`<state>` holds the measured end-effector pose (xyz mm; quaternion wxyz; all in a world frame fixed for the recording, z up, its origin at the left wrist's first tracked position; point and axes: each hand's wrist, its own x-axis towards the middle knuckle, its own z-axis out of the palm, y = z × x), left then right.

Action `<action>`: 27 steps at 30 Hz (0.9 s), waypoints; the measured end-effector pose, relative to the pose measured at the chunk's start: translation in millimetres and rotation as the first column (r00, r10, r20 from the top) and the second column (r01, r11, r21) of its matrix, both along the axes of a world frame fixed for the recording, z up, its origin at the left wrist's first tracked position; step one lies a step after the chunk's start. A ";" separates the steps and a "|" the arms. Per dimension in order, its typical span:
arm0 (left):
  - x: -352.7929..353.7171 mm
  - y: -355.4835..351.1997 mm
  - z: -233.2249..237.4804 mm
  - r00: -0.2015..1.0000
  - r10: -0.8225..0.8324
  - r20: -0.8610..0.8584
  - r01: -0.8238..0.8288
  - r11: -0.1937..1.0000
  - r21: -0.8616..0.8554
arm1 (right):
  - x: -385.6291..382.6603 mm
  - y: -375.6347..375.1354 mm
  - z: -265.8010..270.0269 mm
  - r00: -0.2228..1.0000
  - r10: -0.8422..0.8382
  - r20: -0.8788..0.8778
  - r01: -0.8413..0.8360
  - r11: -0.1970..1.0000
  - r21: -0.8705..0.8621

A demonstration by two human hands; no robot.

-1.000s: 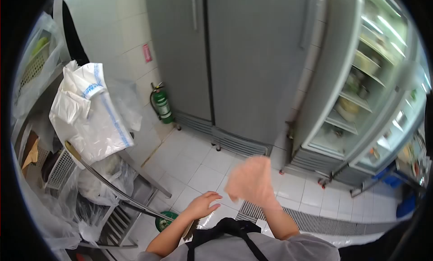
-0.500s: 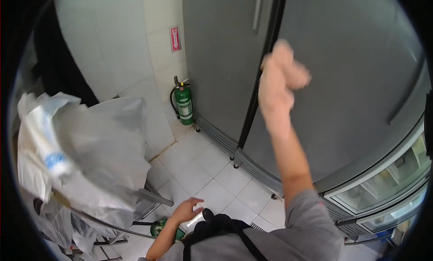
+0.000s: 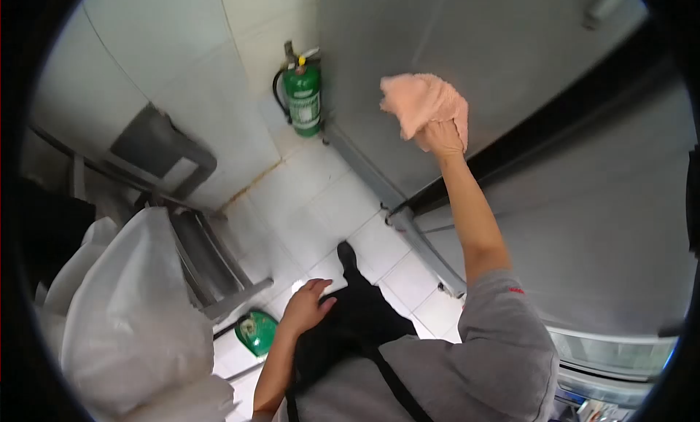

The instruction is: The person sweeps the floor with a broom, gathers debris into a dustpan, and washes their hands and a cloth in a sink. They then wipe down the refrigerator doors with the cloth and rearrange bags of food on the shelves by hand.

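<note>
A pink cloth point(image 3: 424, 101) is bunched in my right hand point(image 3: 442, 136), which is stretched out in front of the grey cabinet door point(image 3: 364, 50). The cloth covers most of the fingers and appears to lie against the door's surface. My left hand point(image 3: 309, 305) hangs low beside the black apron point(image 3: 357, 313), fingers apart and holding nothing. Past the cloth, a dark vertical gap point(image 3: 510, 123) divides this door from a second grey door point(image 3: 583, 225) on the right.
A green fire extinguisher point(image 3: 302, 101) stands on the tiled floor at the wall. White plastic bags point(image 3: 135, 313) hang at the left near a metal frame point(image 3: 219, 276). A green object point(image 3: 255, 333) lies low by my left arm. Glass-fronted drawers point(image 3: 612, 356) are at lower right.
My view has turned and come nearer the left door. My right hand with the cloth has moved from beside the dark gap onto the left door's side. The left hand stays low and open.
</note>
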<state>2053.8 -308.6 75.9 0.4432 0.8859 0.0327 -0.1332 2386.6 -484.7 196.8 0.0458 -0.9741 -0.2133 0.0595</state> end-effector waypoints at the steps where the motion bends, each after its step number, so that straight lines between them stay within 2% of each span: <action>1: -11.5 8.4 -10.1 0.995 0.079 -0.060 -0.078 0.997 0.027 | 55.2 -18.2 -100.1 0.989 0.128 0.076 -0.108 0.969 -0.224; 2: -21.4 17.2 -22.2 0.987 0.133 -0.094 -0.132 0.991 0.014 | 58.2 -20.8 -147.3 0.990 0.136 0.030 -0.126 0.965 -0.231; 3: -28.9 26.7 -33.2 0.981 0.138 -0.138 -0.139 0.990 0.007 | 56.4 -22.4 -186.3 0.994 0.107 0.004 -0.105 0.980 -0.167; 4: -39.9 33.4 -45.1 0.965 0.190 -0.179 -0.183 0.982 0.056 | 50.5 -25.1 -218.9 0.997 0.078 -0.019 -0.079 0.991 -0.106; 5: -47.2 37.4 -55.6 0.946 0.243 -0.215 -0.224 0.969 0.107 | 46.2 -26.6 -245.7 0.995 0.088 -0.056 -0.094 0.988 -0.119; 6: -49.3 40.8 -61.3 0.881 0.321 -0.347 -0.314 0.946 0.078 | 44.6 -26.7 -271.6 0.961 0.268 -0.070 -0.271 0.857 -0.438; 7: -46.5 45.2 -68.4 0.867 0.328 -0.374 -0.314 0.944 0.098 | 45.8 -23.5 -300.6 0.892 0.431 -0.139 -0.399 0.603 -0.691; 8: -44.1 47.7 -77.7 0.865 0.334 -0.374 -0.320 0.942 0.102 | 51.1 -30.8 -344.1 0.883 0.440 -0.166 -0.424 0.595 -0.683; 10: -30.0 50.4 -97.0 0.861 0.349 -0.370 -0.341 0.936 0.089 | 64.5 -54.0 -431.9 0.749 0.636 -0.185 -0.527 0.402 -0.749; 11: -19.0 50.3 -108.3 0.855 0.348 -0.384 -0.343 0.936 0.085 | 68.4 -38.8 -427.1 0.745 0.636 -0.200 -0.537 0.394 -0.746; 12: -6.5 49.0 -117.2 0.863 0.345 -0.369 -0.337 0.937 0.089 | 67.9 -8.2 -393.1 0.941 0.049 -0.334 -0.211 0.858 -0.469; 13: 5.9 45.7 -120.1 0.871 0.338 -0.355 -0.329 0.940 0.089 | 65.5 10.2 -371.1 0.658 -0.459 -0.597 0.388 0.886 -0.255; 14: 26.1 43.0 -117.7 0.867 0.306 -0.393 -0.298 0.951 0.083 | 65.2 11.1 -371.5 0.652 -0.471 -0.594 0.390 0.881 -0.269; 15: 49.8 38.9 -107.4 0.884 0.270 -0.381 -0.265 0.962 0.066 | 73.3 14.0 -374.8 0.710 -0.234 -0.664 0.243 0.967 -0.081; 16: 67.9 35.7 -100.5 0.912 0.221 -0.346 -0.223 0.974 0.034 | 89.3 21.9 -372.4 0.741 0.026 -0.671 0.082 0.988 0.128; 17: 86.1 33.0 -92.0 0.941 0.172 -0.291 -0.178 0.984 0.007 | 111.2 32.2 -362.8 0.739 0.286 -0.610 -0.091 0.939 0.330; 18: 106.7 31.4 -72.4 0.957 0.145 -0.253 -0.148 0.989 0.007 | 134.0 50.4 -328.9 0.699 0.525 -0.486 -0.271 0.823 0.500; 19: 123.1 30.8 -59.6 0.975 0.106 -0.193 -0.108 0.994 -0.002 | 146.0 77.8 -297.4 0.690 0.580 -0.432 -0.148 0.698 0.701; 20: 141.2 30.4 -49.9 0.983 0.069 -0.169 -0.077 0.996 -0.047 | 153.0 114.3 -235.6 0.673 0.646 -0.361 0.008 0.481 0.877; 21: 155.0 29.0 -45.4 0.988 0.023 -0.151 -0.037 0.995 -0.091 | 161.0 144.2 -170.6 0.654 0.716 -0.246 0.074 0.263 0.962; 22: 178.6 27.6 -42.0 0.999 -0.049 -0.002 0.049 0.998 -0.042 | 170.6 175.8 -104.1 0.649 0.759 -0.060 0.041 0.043 0.998; 23: 205.2 21.2 -31.6 0.981 -0.004 0.192 0.002 1.000 0.012 | 165.1 183.0 -30.4 0.615 0.772 -0.159 0.136 0.095 0.986; 24: 236.4 17.3 -5.0 0.948 0.034 0.316 -0.024 0.999 -0.038 | 182.2 196.3 25.0 0.630 0.766 -0.123 0.091 0.085 0.992; 26: 281.9 9.6 70.6 0.941 0.122 0.316 -0.017 0.948 -0.317 | 226.1 219.1 138.9 0.683 0.701 0.206 -0.381 0.103 0.919; 27: 290.3 7.1 97.2 0.923 0.104 0.369 0.016 0.951 -0.308 | 218.3 208.8 213.6 0.707 0.656 0.265 -0.548 0.271 0.791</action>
